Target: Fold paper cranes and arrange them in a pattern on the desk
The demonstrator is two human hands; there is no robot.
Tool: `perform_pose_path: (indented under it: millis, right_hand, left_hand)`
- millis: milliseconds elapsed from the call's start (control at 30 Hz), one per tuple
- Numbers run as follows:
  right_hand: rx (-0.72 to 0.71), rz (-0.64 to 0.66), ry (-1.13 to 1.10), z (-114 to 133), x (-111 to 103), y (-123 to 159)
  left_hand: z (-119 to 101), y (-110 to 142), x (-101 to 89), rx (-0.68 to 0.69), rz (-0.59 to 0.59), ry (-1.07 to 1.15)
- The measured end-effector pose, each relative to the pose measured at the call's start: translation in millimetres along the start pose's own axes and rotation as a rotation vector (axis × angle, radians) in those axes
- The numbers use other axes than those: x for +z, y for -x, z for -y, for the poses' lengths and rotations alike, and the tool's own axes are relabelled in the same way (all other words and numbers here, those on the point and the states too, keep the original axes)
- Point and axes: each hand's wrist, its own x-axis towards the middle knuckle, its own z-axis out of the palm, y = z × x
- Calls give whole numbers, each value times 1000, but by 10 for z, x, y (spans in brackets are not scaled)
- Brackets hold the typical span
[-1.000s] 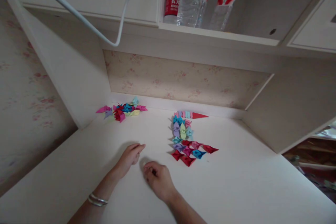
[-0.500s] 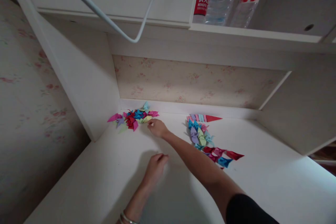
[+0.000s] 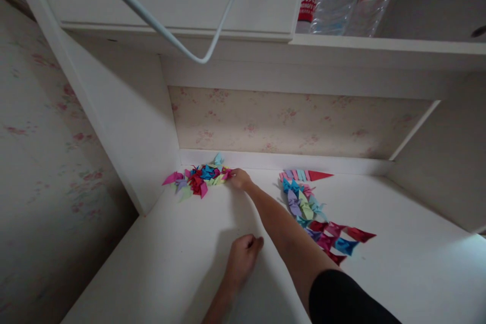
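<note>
My right hand (image 3: pixel 240 179) reaches to the right end of a loose pile of folded paper cranes (image 3: pixel 199 184) at the back left of the desk. Its fingertips are closed on a pink paper crane (image 3: pixel 228 174), which the hand partly covers. My left hand (image 3: pixel 245 255) hovers nearer to me over the white desk, curled into a loose fist, and nothing shows in it. To the right stand more cranes in neat rows: a blue crane (image 3: pixel 291 187), a purple crane (image 3: pixel 293 202), a light green crane (image 3: pixel 305 205) and several red, pink and blue ones in front.
A row of striped folded paper with a red tip (image 3: pixel 321 175) lies along the back. Over the desk (image 3: pixel 170 263) hang a white cabinet (image 3: pixel 182 7) and a drooping white cable (image 3: pixel 203 59). Plastic bottles (image 3: pixel 339 0) stand on the shelf at upper right.
My right hand has moved onto the pink crane at the pile's right end. The left hand shifts slightly right and lower, still curled. The whole view has swung a little left.
</note>
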Motion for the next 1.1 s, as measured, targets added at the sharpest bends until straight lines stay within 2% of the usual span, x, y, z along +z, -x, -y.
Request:
perform_pose_path:
  millis: [133,300,400,633,767,933,1100]
  right_hand:
    - [13,8,-37,-54,35,41]
    - [16,-127,-157,-77,-55,183]
    - [-21,-172,-259,-80,-147,378]
    - [-118,-183,-484,-142,-429,1181]
    - [-149,-139,-573,-242,-605,1732]
    - [-221,-86,-634,-396,-830,2362]
    - [-200,-25,-744,-577,-951,2660]
  left_hand:
    - [-29,17,10,16,2,-42]
    - [-43,57,40,34,-33,-31]
    - [-49,67,38,30,-33,33]
    - [-112,66,-32,-69,-98,308]
    - [-241,152,-54,-93,-55,449]
    - [-291,315,24,24,18,409]
    - [-285,394,211,73,74,299]
